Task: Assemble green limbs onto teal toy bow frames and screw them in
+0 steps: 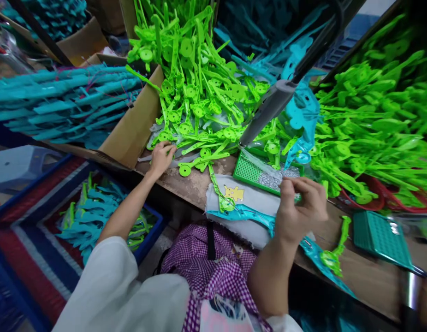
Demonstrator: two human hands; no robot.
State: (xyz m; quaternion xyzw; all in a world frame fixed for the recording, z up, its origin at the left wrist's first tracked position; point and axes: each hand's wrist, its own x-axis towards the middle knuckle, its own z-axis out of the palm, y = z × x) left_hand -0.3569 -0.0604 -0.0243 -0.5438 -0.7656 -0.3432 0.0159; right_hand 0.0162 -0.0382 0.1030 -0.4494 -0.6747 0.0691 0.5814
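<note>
My left hand (pixel 162 159) is at the front edge of the green pile, its fingers closed over a translucent strip (pixel 180 152) and green parts; what lies between the fingertips is hidden. My right hand (pixel 301 210) is raised over the bench in a pinch; what it holds, if anything, is too small to make out. Just beyond its fingertips is a green tray (pixel 248 170) of small silvery pieces, with another translucent strip (pixel 260 162) across it. On a grey cloth (pixel 213 196) with a yellow cartoon figure lie a blue plastic part (pixel 244 213) and a green plastic part (pixel 227 203).
A grey electric screwdriver (pixel 269 110) hangs tip-down above the tray. Green parts (pixel 199 69) are heaped behind. A cardboard box (pixel 133 124) of blue parts stands left, and a blue-rimmed crate (pixel 153 230) sits below. Red baskets (pixel 372 193) and a teal basket (pixel 382 237) are at right.
</note>
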